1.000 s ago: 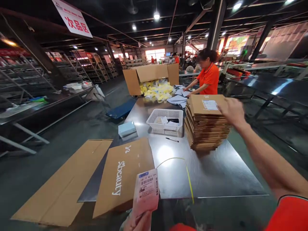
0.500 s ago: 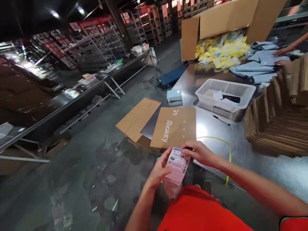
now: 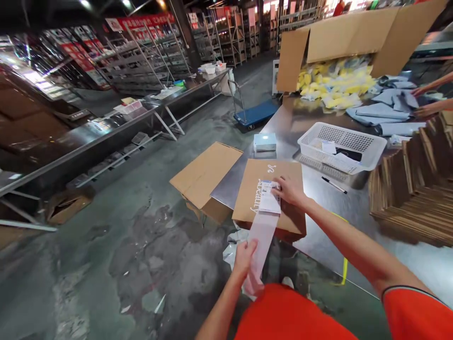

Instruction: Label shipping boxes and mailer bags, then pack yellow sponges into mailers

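A cardboard box (image 3: pixel 244 189) printed with white lettering sits at the table's near edge. Over its top lies a white printed shipping label (image 3: pixel 270 200), with a long pale backing strip (image 3: pixel 264 236) trailing from it toward my body. My right hand (image 3: pixel 288 189) has its curled fingers on the label's right edge, above the box. Lower down, my left hand (image 3: pixel 244 257) is closed on the backing strip, thumb on top. The strip's lower end hangs crumpled near my red shirt.
A white plastic basket (image 3: pixel 377 146) with papers stands behind a black pen (image 3: pixel 334 184). Stacked flat cardboard (image 3: pixel 406 184) is on the right. Further left are a light blue box (image 3: pixel 264 141) and an open carton (image 3: pixel 208 174). A co-worker's hands (image 3: pixel 424 111) touch grey bags (image 3: pixel 382 113).
The label has moved from in front of the box onto its top, with my right hand. My left hand has drawn down and away, and the pale strip now stretches between the hands.
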Demonstrator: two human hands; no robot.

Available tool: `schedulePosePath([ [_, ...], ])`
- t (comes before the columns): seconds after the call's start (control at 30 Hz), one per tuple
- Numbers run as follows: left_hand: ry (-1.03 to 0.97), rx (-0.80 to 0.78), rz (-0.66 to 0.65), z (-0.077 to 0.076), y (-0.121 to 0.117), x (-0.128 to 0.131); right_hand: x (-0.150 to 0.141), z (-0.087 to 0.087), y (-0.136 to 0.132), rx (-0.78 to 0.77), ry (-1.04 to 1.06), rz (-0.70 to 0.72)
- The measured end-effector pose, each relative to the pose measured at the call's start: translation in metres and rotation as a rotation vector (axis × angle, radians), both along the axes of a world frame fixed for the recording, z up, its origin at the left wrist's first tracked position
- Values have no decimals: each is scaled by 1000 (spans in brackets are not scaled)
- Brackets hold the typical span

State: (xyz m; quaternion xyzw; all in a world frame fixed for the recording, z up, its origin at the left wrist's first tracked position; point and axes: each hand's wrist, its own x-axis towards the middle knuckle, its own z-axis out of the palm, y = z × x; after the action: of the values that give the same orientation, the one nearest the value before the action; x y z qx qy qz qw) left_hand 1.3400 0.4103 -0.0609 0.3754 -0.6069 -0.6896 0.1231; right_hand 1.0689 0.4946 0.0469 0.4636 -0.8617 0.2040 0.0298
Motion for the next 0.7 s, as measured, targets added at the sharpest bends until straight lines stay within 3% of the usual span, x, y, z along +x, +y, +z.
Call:
schedulePosePath([
  [0.07, -67, -12, 12, -19, -1, 26, -7, 1, -7, 131, 117, -67],
  [0.13, -105, -30, 51, -29, -5, 53, -7, 0, -11, 160, 171, -109],
  [0.23, -69, -123, 188, -21, -24, 74, 2, -6, -21, 129, 150, 51],
  [0.3, 29, -270, 249, -2, -43, 64, 17, -15, -29, 129, 128, 154],
  [0.4, 177, -473, 144, 25, -68, 25, 57, -31, -25, 130, 105, 220],
  [0.53, 207, -679, -67, 31, -77, -14, 98, -39, 26, 44, -93, 631],
  [0.57, 200, -749, -102, 29, -75, -16, 94, -37, 42, -16, -170, 616],
  [0.6, 188, -823, -131, 27, -71, -16, 84, -34, 60, -92, -238, 493],
  [0.7, 124, -1012, -193, 29, -58, -4, 32, -25, 114, -278, -304, -213],
])
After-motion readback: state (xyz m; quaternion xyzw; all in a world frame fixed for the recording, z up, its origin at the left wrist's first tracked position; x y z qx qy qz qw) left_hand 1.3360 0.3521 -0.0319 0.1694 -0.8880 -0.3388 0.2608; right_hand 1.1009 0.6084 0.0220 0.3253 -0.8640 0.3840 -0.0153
